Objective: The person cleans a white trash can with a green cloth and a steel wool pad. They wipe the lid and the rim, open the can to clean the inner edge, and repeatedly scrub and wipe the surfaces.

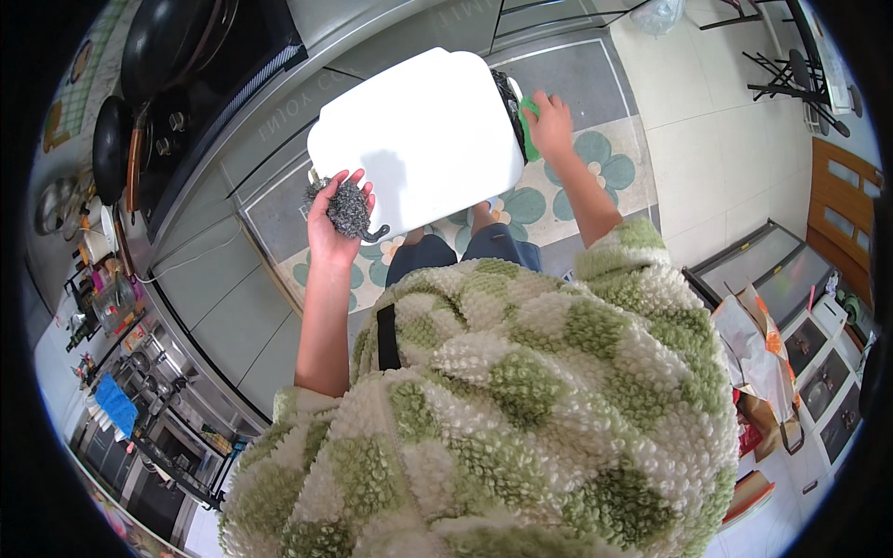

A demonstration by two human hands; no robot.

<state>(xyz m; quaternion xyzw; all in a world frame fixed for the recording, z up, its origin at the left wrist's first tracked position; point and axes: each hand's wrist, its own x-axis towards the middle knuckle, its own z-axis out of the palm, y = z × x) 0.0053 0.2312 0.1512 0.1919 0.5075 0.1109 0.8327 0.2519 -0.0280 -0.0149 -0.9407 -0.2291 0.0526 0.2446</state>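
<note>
In my left hand (pixel 335 227), palm up, lies a grey mesh scouring ball (pixel 347 208) with a dark hanging loop. The fingers curl around it, beside the near left corner of a white rectangular board or tabletop (pixel 418 132). My right hand (pixel 551 125) has its fingers on a green cloth or sponge (pixel 530 129) at the board's right edge. Black crinkled material (pixel 508 104) shows between that green thing and the board. What lies under the board is hidden.
A stove with black pans (pixel 111 150) and a wooden-handled wok (pixel 164 56) stands at the upper left. Grey cabinets (pixel 244 307) run along the left. A flowered mat (pixel 593 167) lies on the tiled floor. Paper bags (pixel 753 349) stand beside a white cabinet at the right.
</note>
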